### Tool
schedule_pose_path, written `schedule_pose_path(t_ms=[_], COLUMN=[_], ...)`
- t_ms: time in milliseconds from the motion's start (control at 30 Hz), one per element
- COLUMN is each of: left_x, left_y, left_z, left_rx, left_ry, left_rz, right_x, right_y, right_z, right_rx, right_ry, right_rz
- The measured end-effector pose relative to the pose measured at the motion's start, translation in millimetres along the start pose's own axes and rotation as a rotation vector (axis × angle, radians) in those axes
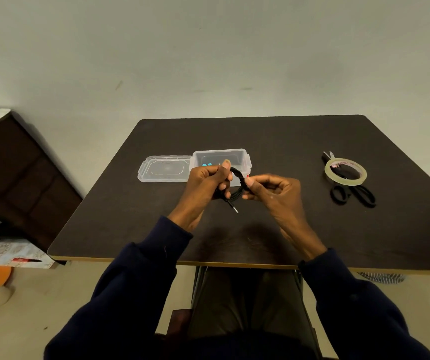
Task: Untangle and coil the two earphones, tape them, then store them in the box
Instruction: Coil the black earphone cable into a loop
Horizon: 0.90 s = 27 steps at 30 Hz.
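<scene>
while the black earphone (237, 178) is held up between both hands over the middle of the table (286, 141), the step in hand is judged to be coiling: the cord sits gathered in a small loop bundle, with the plug (234, 209) hanging free below it. left hand (206, 183): fingers curled round the left side of the bundle, thumb raised along its top, grasping it. right hand (276, 189): thumb and forefinger pinch the right side of the bundle, the other fingers loosely bent behind. both wrists are lifted off the table, palms turned toward each other, forearms in dark sleeves (136, 294) converging from the near edge. the bundle hovers just in front of the clear box (245, 158), which stands open with its lid (165, 168) lying touching its left side. something blue shows through the box wall; what it is cannot be told. a second earphone is not made out. the tape (346, 180) lies well apart to the right, resting on the scissors (350, 188); no tape is seen on the bundle. judgement: the task is at an early to middle stage. the next move calls for tucking the loose plug end into the loops, then keeping one hand clamped on the bundle so the other can reach right for the tape. risk: a slack grip would let the loops spring open.
</scene>
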<state>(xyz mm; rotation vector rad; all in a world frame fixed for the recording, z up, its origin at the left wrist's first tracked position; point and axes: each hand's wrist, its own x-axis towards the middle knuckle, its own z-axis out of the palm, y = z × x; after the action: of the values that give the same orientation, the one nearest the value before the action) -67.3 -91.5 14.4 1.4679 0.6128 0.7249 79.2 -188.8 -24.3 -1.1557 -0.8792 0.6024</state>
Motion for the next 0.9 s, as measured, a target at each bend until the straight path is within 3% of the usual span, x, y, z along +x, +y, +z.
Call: schedule_pose_path(t_ms=[400,600,767,900], left_x=[-0.6,2.5,5.9,4.9], left_y=[0.9,4.2,4.2,8.4], left_z=[5.0,2.8,1.9,0.0], left_rx=[-0.223,-0.333,-0.219,-0.188], left_ry=[-0.026,0.044,0.088,0.019], left_rz=[-0.104,-0.138,-0.051,-0.04], right_x=[-8.7,-10.4,-11.7,-11.2], right_y=[7.0,9.1,9.7,8.8], right_z=[8.7,7.8,11.5,8.1], right_rx=[-0.14,-0.202,-0.067,0.089], right_ry=[0.071,0.15,0.164,0.154], right_rz=[-0.13,-0.276,-0.263,-0.132])
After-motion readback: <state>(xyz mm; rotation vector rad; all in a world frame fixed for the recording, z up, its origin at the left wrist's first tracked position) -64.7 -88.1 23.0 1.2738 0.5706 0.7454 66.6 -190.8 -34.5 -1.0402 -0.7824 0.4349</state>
